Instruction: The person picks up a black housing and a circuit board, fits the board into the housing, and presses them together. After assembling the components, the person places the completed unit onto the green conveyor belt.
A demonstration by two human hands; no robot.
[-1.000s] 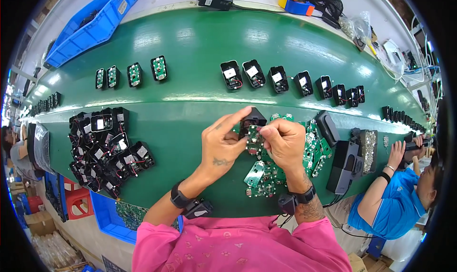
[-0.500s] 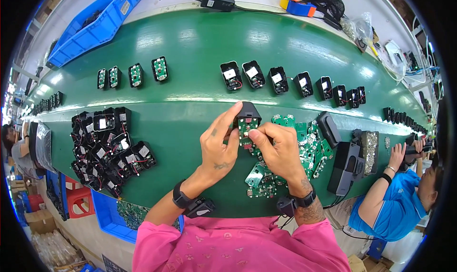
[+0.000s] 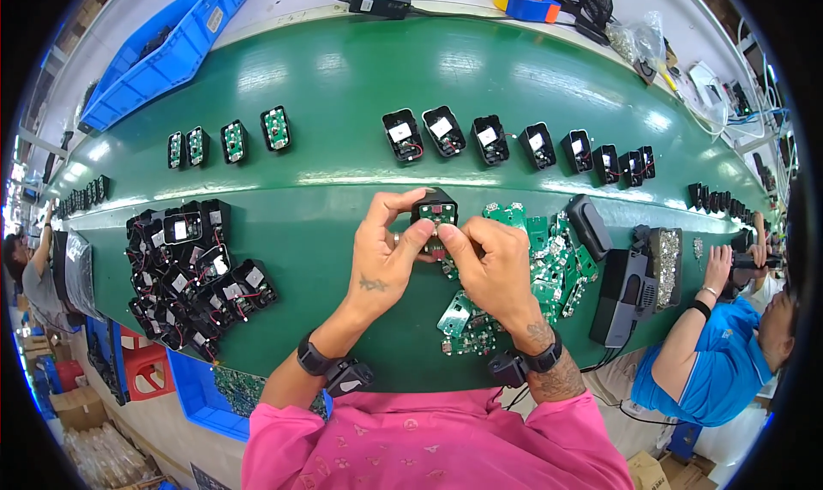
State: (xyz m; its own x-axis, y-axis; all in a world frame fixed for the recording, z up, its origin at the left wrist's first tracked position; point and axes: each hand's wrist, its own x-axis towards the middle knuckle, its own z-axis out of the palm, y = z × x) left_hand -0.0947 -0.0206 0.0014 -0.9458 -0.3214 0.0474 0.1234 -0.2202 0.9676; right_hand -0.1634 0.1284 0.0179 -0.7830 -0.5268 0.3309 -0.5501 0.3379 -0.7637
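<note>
My left hand (image 3: 383, 257) is wrapped around a small black plastic housing (image 3: 435, 195) in front of my chest, its thumb on the green circuit board (image 3: 439, 212) seated in the open side. With its thumb also on that board, my right hand (image 3: 495, 269) steadies the same housing, fingers curled; the fingertips behind are hidden. Just right of it lies a loose heap of green circuit boards (image 3: 538, 234). To the left, a pile of black housings (image 3: 180, 271) shows white labels and red wires.
Housings with white labels (image 3: 443, 130) line the far right; several with green boards (image 3: 233, 140) stand far left. A blue crate (image 3: 154, 66) is at the back left. A dark grey device (image 3: 619, 297) and a tray of small metal parts (image 3: 666, 271) sit right, beside a co-worker in blue (image 3: 716, 357).
My left thumb has come over onto the board beside my right thumb. The housing has tipped and shifted slightly left. The whole view has moved a little.
</note>
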